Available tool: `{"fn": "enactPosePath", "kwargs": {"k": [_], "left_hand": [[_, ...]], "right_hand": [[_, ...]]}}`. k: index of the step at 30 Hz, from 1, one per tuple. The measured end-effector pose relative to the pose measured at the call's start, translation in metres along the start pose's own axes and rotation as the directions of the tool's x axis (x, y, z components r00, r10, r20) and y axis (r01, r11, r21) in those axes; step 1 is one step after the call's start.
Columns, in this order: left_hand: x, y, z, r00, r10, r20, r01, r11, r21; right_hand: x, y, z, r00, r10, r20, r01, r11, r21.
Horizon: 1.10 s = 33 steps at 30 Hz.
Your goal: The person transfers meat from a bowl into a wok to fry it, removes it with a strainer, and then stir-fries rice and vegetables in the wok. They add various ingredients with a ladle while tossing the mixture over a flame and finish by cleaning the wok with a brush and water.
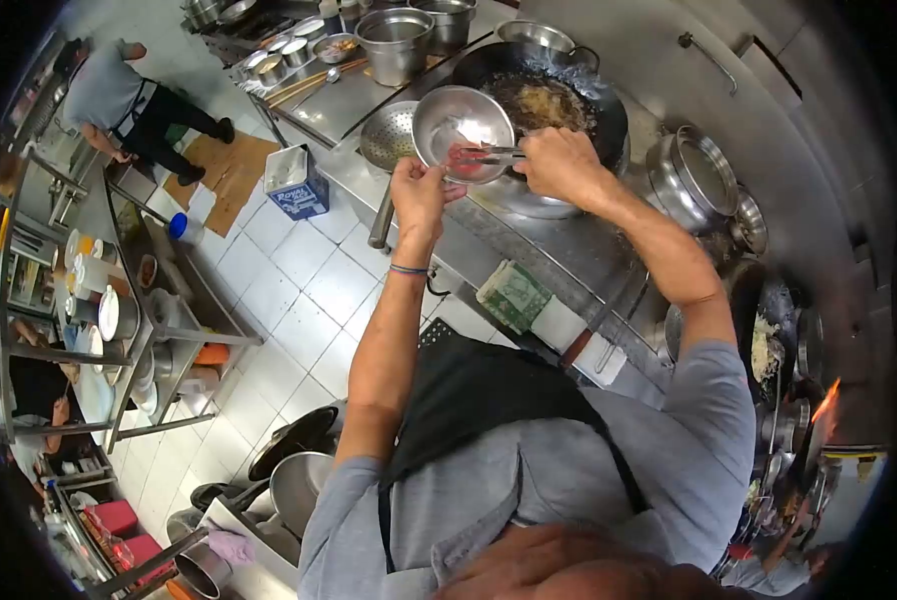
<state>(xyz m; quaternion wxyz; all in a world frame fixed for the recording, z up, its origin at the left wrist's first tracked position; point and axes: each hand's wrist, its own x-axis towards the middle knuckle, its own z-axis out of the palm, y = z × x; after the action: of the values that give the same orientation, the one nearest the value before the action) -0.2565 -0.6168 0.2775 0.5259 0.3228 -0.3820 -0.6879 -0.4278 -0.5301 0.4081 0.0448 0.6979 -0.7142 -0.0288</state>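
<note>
My left hand is closed on the rim of a steel mixing bowl, which tilts toward me. Inside the bowl lies some red food, its kind hard to make out. Closed around a pair of metal tongs, my right hand holds their tips at the red food. Just beyond the bowl, a black wok contains bubbling oil with golden frying food. A perforated strainer rests partly behind the bowl, its handle sticking out toward me.
Steel pots and small containers stand at the counter's far end. A square tin is on the tiled floor. Green cloth lies along the counter edge. At right, a flame rises near another wok. Another person stands at far left.
</note>
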Motion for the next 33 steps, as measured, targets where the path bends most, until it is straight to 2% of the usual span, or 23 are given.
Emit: {"fn": "enactPosePath", "kwargs": {"k": [4, 8, 12, 15, 19, 23, 26, 29, 30, 33], "left_hand": [[0.006, -0.006, -0.01, 1.0, 0.011, -0.019, -0.01, 1.0, 0.021], [0.004, -0.005, -0.014, 1.0, 0.001, -0.007, -0.001, 1.0, -0.008], [0.007, -0.007, -0.02, 1.0, 0.02, -0.021, -0.018, 0.998, 0.068], [0.007, -0.006, -0.024, 0.999, 0.018, -0.049, -0.015, 0.999, 0.05], [0.011, -0.011, -0.038, 0.993, 0.027, -0.116, -0.021, 0.998, 0.059], [0.012, -0.026, -0.055, 0.986, 0.012, -0.169, 0.003, 0.996, 0.091], [0.002, -0.023, -0.056, 0.987, 0.0, -0.158, 0.014, 0.996, 0.084], [-0.012, -0.012, -0.057, 0.98, -0.034, -0.195, 0.048, 0.997, 0.067], [-0.017, -0.012, -0.061, 0.979, -0.051, -0.196, 0.058, 0.998, 0.031], [-0.037, -0.009, -0.069, 0.969, -0.077, -0.236, 0.078, 0.997, -0.008]], "right_hand": [[-0.003, 0.008, -0.01, 0.989, 0.074, -0.125, -0.074, 0.997, 0.008], [-0.001, 0.004, 0.0, 0.999, 0.012, -0.05, -0.017, 0.995, -0.099], [0.0, 0.004, 0.01, 0.996, -0.019, -0.084, 0.011, 0.995, -0.094], [-0.004, 0.001, -0.002, 0.997, 0.047, -0.061, -0.053, 0.994, -0.098], [0.0, 0.019, -0.01, 0.975, 0.095, -0.203, -0.115, 0.99, -0.087], [0.047, 0.076, 0.019, 0.959, 0.196, -0.204, -0.233, 0.957, -0.175], [0.078, 0.137, 0.058, 0.928, 0.353, -0.119, -0.367, 0.922, -0.123], [0.047, 0.126, 0.03, 0.824, 0.487, -0.288, -0.491, 0.869, 0.063], [0.035, 0.126, 0.022, 0.815, 0.514, -0.268, -0.497, 0.857, 0.132], [0.002, 0.139, 0.037, 0.736, 0.494, -0.462, -0.414, 0.87, 0.269]]}}
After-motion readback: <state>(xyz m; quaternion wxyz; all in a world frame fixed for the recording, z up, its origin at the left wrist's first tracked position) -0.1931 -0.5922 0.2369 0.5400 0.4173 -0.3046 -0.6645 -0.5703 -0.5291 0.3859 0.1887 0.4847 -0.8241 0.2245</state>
